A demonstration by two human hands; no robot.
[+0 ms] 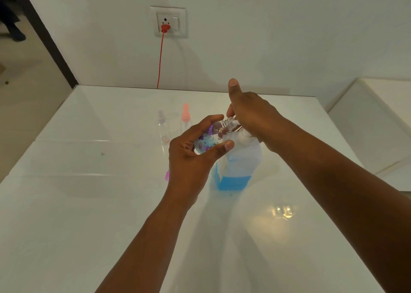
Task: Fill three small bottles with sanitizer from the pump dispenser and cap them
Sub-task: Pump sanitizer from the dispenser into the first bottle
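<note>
You find no words, brands or numbers to read here — the white label (221,170) on the translucent pump dispenser of blue liquid (239,168) turns edge-on, and the small clear bottle (205,142) carries only purple flower prints.

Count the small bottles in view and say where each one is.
3. The flowered bottle is tilted in the left hand at the pump; the clear-capped bottle and pink-capped bottle stand behind on the table.

This looks like a room in a home: a glossy white table (89,203) stands against a plain white wall (266,36) with a socket (168,21) holding a red plug (164,28) and cord (160,59). A dark door frame (44,34) opens on a tiled floor (22,81).
</note>
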